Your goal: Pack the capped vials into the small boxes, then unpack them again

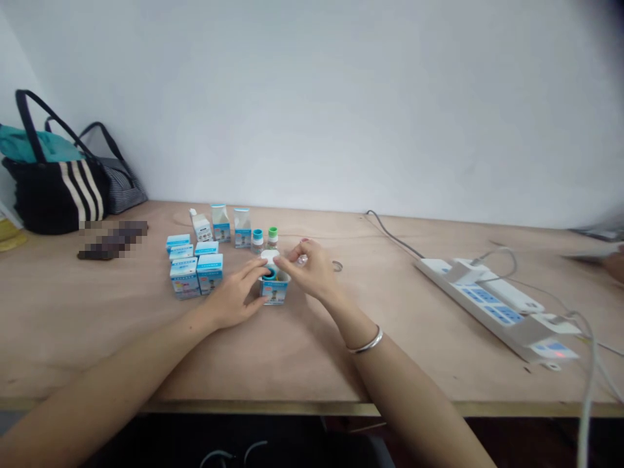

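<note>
A small open white-and-blue carton (274,290) stands on the wooden table (312,351), with a blue-capped bottle showing in its top. My left hand (235,297) rests against the carton's left side, fingers closed on it and its flap. My right hand (312,270) is at the carton's right, fingers pinched near the flap; what they pinch is too small to make out. Two small bottles (264,240), one blue-capped and one green-capped, stand just behind.
Several closed blue-and-white cartons (195,266) are grouped left of my hands, with three more cartons (221,224) standing behind. A small ring (337,265) lies to the right. A white power strip (492,302) with cables lies at right. Striped bags (58,175) sit at far left.
</note>
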A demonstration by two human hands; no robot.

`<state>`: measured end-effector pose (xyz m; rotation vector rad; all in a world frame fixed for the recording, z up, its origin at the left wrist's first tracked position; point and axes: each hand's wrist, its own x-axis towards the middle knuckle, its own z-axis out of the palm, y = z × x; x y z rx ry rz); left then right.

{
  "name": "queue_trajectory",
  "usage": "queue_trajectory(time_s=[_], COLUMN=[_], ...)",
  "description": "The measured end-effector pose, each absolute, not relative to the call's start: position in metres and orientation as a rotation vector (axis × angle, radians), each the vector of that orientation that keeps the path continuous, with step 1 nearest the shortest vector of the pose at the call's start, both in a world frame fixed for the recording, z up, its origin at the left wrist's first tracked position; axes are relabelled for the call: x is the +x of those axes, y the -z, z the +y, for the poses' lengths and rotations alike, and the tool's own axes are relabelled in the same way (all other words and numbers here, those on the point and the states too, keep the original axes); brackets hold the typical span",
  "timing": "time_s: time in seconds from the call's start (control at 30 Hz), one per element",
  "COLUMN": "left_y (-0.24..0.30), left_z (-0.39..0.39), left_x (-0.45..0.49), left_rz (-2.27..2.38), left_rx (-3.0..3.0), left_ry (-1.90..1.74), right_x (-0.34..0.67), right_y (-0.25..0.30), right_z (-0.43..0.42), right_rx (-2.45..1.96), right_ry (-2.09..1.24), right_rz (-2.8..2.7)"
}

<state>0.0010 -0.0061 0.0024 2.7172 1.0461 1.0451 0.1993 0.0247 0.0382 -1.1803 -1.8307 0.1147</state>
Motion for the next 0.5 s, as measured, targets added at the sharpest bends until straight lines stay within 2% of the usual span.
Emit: queue_trajectory(time_s=[0.13,0.3,0.5], left_y=[0.0,0.01,0.01], left_z=[-0.006,-0.001,-0.003], left_x=[0.003,0.007,0.009], left_rz=[1.09,1.11,0.988], left_rx=[2.64,2.277,2.211], left_ry=[-1.161,-1.486,-1.301], right_x=[0.209,0.214,0.206], right_y=[-0.035,-0.031,-0.03], right_z=[0.032,0.033,0.024], right_rx=[-1.203,-1.192,-1.017], right_ry=[-0.318,-0.846,-1.292], right_rz=[-1.656,-1.648,-1.547])
